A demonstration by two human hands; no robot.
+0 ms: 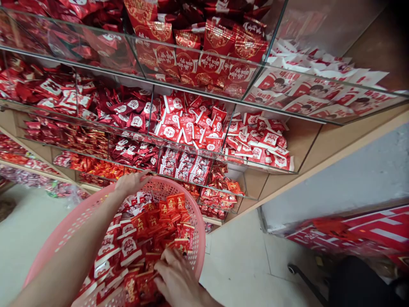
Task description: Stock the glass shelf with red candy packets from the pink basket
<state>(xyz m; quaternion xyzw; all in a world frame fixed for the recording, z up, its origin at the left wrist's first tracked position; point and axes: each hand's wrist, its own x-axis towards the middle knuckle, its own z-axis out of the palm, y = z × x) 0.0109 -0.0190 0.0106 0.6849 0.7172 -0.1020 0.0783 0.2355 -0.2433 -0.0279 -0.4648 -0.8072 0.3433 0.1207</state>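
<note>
A round pink plastic basket (198, 221) with a perforated wall holds many small red packets (150, 221), some with gold print and some with white labels. My left hand (131, 183) grips the basket's far rim, its fingers over the edge. Down inside the basket, at the near right, is my right hand (174, 273). Its fingers curl onto the gold-printed red packets there, with the fingertips partly hidden among them.
Ahead rise wooden shelves with glass dividers (204, 96), filled with red and maroon packets (137, 111). White-and-red bags (316, 89) sit at the upper right. A dark chair-like object (354, 281) and red printed packaging (377, 230) stand on the right of the tiled floor (236, 264).
</note>
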